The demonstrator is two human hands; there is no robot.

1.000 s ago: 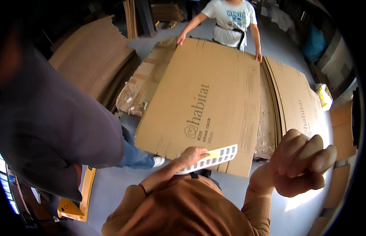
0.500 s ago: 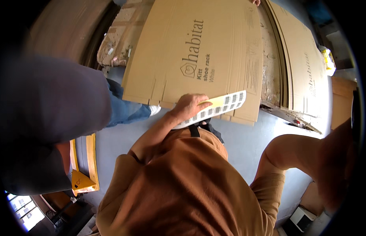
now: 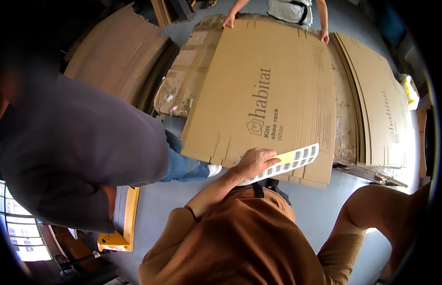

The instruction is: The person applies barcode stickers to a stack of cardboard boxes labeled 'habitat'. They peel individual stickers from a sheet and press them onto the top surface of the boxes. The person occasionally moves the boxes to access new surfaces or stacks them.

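Note:
My left hand (image 3: 257,162) is closed round a sheet of labels (image 3: 297,160), white with rows of dark printed blocks and a yellow patch near my fingers. It holds the sheet at waist height, just in front of my brown shirt. Below and beyond the sheet lies a large flat cardboard panel (image 3: 230,90) with dark printing, its near edge partly covered by the sheet and my hand. My right arm (image 3: 373,204) is bent and raised at the right, and its forearm runs into the dark rim. The right hand itself does not show.
Across the panel a co-worker's hands (image 3: 324,37) grip its far corners. Another person in a dark shirt (image 3: 97,133) stands close at my left. Stacks of flat cardboard (image 3: 377,104) lie on both sides. A yellow pallet-truck fork (image 3: 130,218) lies on the grey floor at lower left.
The whole scene has shifted down and to the right in view, bringing the far edge of the panel and both co-worker's hands into sight. My left hand keeps hold of the label sheet.

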